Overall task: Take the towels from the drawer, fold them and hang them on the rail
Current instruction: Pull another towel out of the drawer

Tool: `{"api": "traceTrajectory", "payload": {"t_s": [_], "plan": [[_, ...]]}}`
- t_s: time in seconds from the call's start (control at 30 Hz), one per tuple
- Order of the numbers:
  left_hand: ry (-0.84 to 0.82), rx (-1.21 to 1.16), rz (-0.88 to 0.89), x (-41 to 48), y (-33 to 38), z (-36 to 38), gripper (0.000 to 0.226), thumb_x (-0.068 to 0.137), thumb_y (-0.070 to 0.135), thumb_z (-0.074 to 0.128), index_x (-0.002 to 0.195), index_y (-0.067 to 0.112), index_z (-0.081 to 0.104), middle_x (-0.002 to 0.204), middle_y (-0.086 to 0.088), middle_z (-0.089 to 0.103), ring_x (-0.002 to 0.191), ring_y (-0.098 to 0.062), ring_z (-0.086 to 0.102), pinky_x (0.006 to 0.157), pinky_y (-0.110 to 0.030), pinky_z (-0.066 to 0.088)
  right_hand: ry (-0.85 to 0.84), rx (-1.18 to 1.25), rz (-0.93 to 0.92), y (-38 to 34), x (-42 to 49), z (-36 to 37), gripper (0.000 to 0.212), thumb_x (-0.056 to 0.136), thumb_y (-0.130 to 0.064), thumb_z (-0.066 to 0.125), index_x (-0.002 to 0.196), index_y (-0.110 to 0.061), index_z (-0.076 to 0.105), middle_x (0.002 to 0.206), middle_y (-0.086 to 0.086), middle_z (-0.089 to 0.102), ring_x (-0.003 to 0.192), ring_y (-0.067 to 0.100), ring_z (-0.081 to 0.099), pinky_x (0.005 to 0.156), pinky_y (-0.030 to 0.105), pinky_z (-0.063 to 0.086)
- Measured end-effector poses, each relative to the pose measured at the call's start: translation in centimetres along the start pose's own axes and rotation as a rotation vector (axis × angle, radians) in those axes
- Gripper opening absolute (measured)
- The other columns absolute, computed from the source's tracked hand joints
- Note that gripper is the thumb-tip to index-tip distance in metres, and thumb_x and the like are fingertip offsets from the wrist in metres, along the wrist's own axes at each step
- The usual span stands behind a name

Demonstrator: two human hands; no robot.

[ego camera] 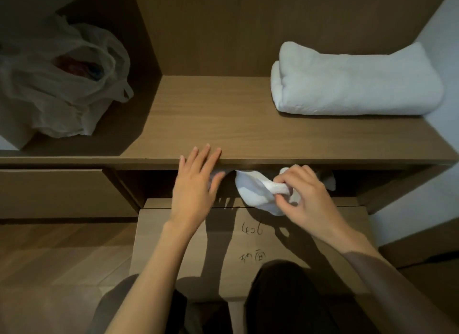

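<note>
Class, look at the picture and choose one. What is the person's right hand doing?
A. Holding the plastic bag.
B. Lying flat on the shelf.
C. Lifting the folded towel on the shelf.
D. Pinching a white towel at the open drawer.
D: the right hand pinches the white towel with curled fingers, just above the open drawer.

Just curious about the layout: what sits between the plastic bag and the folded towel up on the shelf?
Only the upright wooden divider and bare shelf, seen in the head view.
</note>
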State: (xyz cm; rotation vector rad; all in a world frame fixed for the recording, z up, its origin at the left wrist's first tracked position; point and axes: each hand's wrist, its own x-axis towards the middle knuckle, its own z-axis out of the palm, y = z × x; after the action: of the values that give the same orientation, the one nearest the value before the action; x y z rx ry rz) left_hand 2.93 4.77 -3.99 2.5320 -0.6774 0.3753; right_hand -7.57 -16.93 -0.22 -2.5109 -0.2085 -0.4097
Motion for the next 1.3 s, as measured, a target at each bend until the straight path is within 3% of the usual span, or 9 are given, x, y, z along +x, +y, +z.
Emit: {"api": "traceTrajectory", "payload": {"t_s": [0.17,0.23,0.3,0.53,0.67,0.8,1.0,1.2,1.3], "plan": [[-0.411,-0.422,0.229,-1.1,3.3,2.9,0.099,0.077,0.030,0.078,0.151,0.039,0.013,0.159,0.017,0.012,0.148,-0.006,0.002,0.119,-0.035,0.015,0.021,0.364,-0.009,-3.9,-0.5,-2.9,0.017,0.076,-0.024,0.069,0.092,-0.019,0.068,0.095,-0.013,0.060,0.094,0.012,0.060,0.077,0.021,0.050],[-0.463,-0.473,0.240,-0.8,3.9,4.0,0.077,0.077,0.037,0.075,0.143,0.038,0.035,0.151,0.015,0.035,0.143,-0.011,0.027,0.113,-0.037,0.032,0.038,0.561,0.043,-4.5,-0.7,-4.0,0.021,0.074,-0.022,0.072,0.093,-0.013,0.067,0.094,-0.008,0.062,0.093,0.013,0.063,0.078,0.022,0.053],[-0.451,-0.436,0.205,-0.9,4.1,4.4,0.038,0.082,0.034,0.067,0.118,0.033,0.057,0.125,0.011,0.060,0.116,-0.013,0.054,0.083,-0.026,0.044,0.123,0.694,0.085,-4.5,-1.1,-4.7,0.024,0.074,-0.010,0.079,0.092,-0.006,0.064,0.091,0.000,0.063,0.087,0.011,0.064,0.075,0.019,0.052],[-0.368,-0.074,-0.068,-1.0,2.6,4.4,0.014,0.091,0.024,0.055,0.104,0.021,0.058,0.095,-0.005,0.067,0.090,-0.030,0.062,0.060,-0.034,0.040,0.534,0.323,0.304,0.0,-2.6,-3.1,0.036,0.085,0.002,0.066,0.104,-0.027,0.057,0.102,-0.008,0.056,0.098,0.006,0.057,0.079,0.023,0.053],[-0.241,-0.306,-0.161,-0.8,3.1,2.9,0.012,0.089,0.023,0.062,0.101,0.022,0.063,0.085,0.009,0.066,0.076,-0.011,0.061,0.062,-0.032,0.048,0.107,0.102,0.379,1.8,-3.1,-0.6,0.067,0.086,-0.023,0.070,0.127,-0.062,0.033,0.120,-0.013,0.029,0.117,0.012,0.035,0.085,0.020,0.038],[-0.309,-0.728,-0.330,-0.2,5.5,0.2,0.025,0.084,0.027,0.072,0.104,0.015,0.064,0.086,0.002,0.071,0.079,-0.012,0.067,0.065,-0.028,0.054,-0.309,0.163,0.505,0.9,-3.3,2.8,0.105,0.063,-0.054,0.081,0.142,-0.056,0.012,0.126,-0.017,0.021,0.120,0.006,0.025,0.094,0.032,0.041],[-0.479,-1.115,-0.313,-0.3,6.8,-2.0,0.038,0.086,0.022,0.069,0.123,0.023,0.060,0.105,0.005,0.073,0.098,-0.007,0.067,0.083,-0.021,0.055,0.051,0.316,0.481,1.3,-2.6,4.3,0.035,0.088,-0.038,0.066,0.118,-0.034,0.051,0.106,-0.011,0.045,0.094,0.006,0.053,0.071,0.026,0.049],[-0.413,-0.695,-0.117,-0.1,5.1,0.1,0.075,0.076,0.037,0.078,0.139,0.039,0.038,0.130,0.016,0.043,0.120,-0.001,0.041,0.098,-0.021,0.039,0.048,0.545,0.499,1.1,-0.5,1.2,0.020,0.089,-0.032,0.066,0.105,-0.031,0.054,0.110,-0.002,0.055,0.096,0.013,0.061,0.076,0.036,0.057],[-0.349,-0.870,-0.143,0.0,5.8,-0.2,0.062,0.082,0.029,0.074,0.134,0.038,0.042,0.122,0.022,0.054,0.110,0.003,0.052,0.086,-0.015,0.047,0.028,0.579,0.560,0.0,1.1,-0.9,0.019,0.088,-0.030,0.067,0.103,-0.027,0.056,0.108,0.002,0.060,0.096,0.018,0.063,0.081,0.047,0.058]]}}
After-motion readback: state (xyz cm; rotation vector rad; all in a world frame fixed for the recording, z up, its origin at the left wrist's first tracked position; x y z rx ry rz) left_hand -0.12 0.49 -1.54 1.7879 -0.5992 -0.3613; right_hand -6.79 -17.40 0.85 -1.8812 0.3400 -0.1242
